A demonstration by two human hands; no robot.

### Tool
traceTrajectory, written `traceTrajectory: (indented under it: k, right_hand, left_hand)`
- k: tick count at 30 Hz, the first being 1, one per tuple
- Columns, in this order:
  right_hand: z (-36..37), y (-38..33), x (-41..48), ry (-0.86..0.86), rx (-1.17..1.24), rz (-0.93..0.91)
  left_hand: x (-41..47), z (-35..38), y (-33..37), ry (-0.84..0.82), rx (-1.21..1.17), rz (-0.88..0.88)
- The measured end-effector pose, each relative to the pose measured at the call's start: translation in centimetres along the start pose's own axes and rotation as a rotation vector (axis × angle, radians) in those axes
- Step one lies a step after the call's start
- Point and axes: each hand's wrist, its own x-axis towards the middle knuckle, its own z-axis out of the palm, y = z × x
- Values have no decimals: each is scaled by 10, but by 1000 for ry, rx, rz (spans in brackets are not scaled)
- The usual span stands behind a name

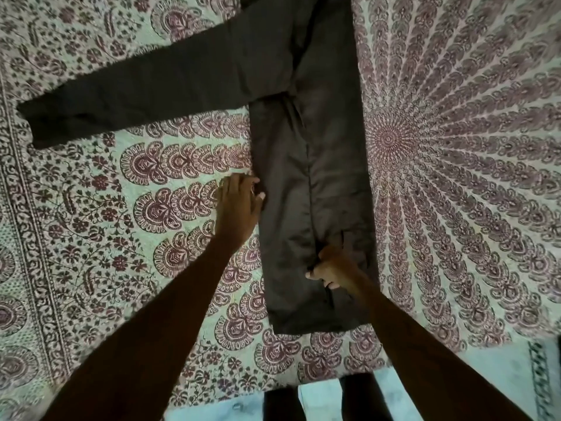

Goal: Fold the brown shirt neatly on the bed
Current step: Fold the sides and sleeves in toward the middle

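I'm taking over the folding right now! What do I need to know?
Left hand: open, resting at the left edge of the brown shirt.
Right hand: gripping a fold of cloth near the shirt's lower end.
The shirt lies flat on the bed as a long strip.
Done: its right side looks folded in over the middle.
Left: one sleeve lies spread out to the left. Probably fold it in, then fold the strip up.

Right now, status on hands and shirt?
Left hand on brown shirt edge, grip unclear. Right hand pinches its folded edge. One sleeve spread out. Nothing obstructing.
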Motion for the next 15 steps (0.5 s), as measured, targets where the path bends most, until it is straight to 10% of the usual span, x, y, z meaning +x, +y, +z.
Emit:
traceTrajectory:
  k: [7, 15]
  right_hand:
    - [35, 31, -11, 97, 118, -21]
    - [27, 27, -36, 352, -468, -16]
  left_hand:
    - [-45, 14, 24, -93, 87, -69]
    - [-41, -6, 25, -187, 268, -6]
